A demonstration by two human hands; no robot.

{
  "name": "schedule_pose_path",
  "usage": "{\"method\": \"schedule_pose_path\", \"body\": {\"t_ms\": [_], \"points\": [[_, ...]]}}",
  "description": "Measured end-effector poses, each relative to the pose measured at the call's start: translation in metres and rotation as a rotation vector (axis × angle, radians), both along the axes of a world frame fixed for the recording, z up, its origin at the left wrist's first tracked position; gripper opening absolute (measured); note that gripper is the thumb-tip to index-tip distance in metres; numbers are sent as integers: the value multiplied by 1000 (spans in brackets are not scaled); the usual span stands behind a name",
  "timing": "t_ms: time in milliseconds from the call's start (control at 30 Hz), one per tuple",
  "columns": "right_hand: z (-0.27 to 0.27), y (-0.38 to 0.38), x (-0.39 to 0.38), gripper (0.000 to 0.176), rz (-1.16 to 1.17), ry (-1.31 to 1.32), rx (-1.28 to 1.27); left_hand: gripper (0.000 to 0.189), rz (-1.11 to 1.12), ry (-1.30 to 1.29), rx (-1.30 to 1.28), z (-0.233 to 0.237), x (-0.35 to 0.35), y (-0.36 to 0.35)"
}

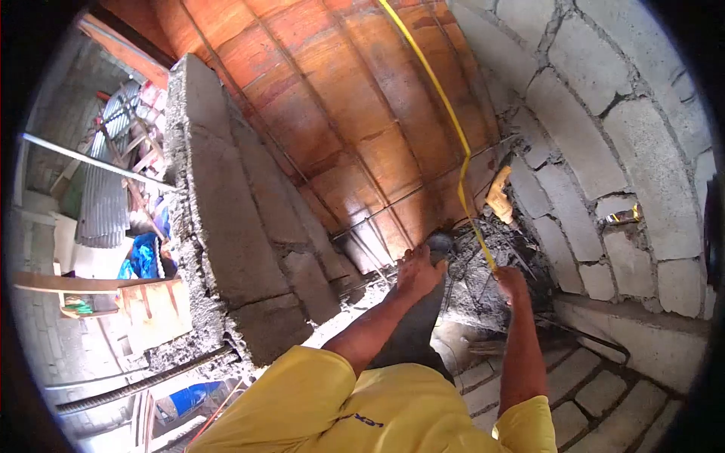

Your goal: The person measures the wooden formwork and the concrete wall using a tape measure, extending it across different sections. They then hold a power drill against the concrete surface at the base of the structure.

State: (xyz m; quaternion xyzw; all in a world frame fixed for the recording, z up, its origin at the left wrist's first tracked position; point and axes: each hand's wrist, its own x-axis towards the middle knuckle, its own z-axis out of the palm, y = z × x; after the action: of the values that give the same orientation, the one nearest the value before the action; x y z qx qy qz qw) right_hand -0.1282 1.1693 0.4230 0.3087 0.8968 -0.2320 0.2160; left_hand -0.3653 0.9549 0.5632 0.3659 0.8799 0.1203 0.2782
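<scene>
My right hand (511,285) is closed around the lower end of a long yellow strip (434,79), which looks like a measuring tape. From there the strip runs up past a kink and over the orange panel (317,90) with thin steel bars across it. My left hand (421,274) is by the panel's lower edge, against my dark trouser leg (408,325). Its thumb stands apart from the fingers and nothing shows in it. A yellow power drill (499,196) rests against the block wall just above my right hand.
Grey block walls rise at right (581,60) and left (249,204). A ribbed steel bar (143,385) juts out at lower left. Beyond the left wall lie corrugated sheets (106,189), planks and a blue tarp (143,257). Dark rubble (491,279) lies between the hands.
</scene>
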Motion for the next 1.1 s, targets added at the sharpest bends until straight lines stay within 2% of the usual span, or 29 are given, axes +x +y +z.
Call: {"method": "schedule_pose_path", "body": {"t_ms": [67, 100, 200, 233, 300, 400, 467, 533, 700, 767, 833, 933, 967, 1000, 1033, 1067, 1100], "points": [[32, -10, -9, 34, -361, -67, 42, 69, -17, -20, 34, -2, 0, 3], [89, -24, -29, 34, -487, -126, 57, 69, 10, -5, 37, -6, 1, 3], [77, -20, -15, 33, -521, -66, 117, 69, 22, -10, 48, -2, -1, 4], [87, -23, -15, 33, -531, -71, 132, 69, 23, -20, 33, 0, -1, 4], [118, -33, -19, 34, -738, -33, 78, 68, 39, -28, 47, -2, 0, 4], [105, -42, -4, 32, -773, 53, 141, 68, 44, -5, 68, -4, -1, 1], [115, -51, -1, 30, -795, 26, 96, 68, 44, -50, 14, 0, -2, 3], [125, -68, 4, 30, -922, 94, 99, 67, 42, -15, 30, -5, 0, 3], [100, -89, 36, 27, -960, 127, 166, 66, 35, -17, 68, 4, 4, 5], [115, -95, 36, 27, -934, 145, 178, 66, -2, -5, 24, -3, 5, 7], [132, -100, 32, 29, -1048, 165, 137, 68, -24, -1, 69, -7, 9, 6], [124, -97, 42, 33, -957, 172, 159, 72, 23, 46, 120, -12, 15, 3], [120, -91, 45, 33, -877, 151, 154, 72, -32, 81, 53, -12, 12, 5], [118, -89, 44, 33, -793, 133, 153, 68, -45, 97, 91, -14, 11, 3], [134, -95, 37, 33, -849, 203, 161, 66, 5, 52, 129, -4, 11, 2], [119, -88, 42, 31, -667, 138, 231, 65, 52, 60, 146, -2, 14, 1], [83, -78, 58, 27, -314, 126, 383, 66, -25, 109, 130, -10, 11, -1]]}}
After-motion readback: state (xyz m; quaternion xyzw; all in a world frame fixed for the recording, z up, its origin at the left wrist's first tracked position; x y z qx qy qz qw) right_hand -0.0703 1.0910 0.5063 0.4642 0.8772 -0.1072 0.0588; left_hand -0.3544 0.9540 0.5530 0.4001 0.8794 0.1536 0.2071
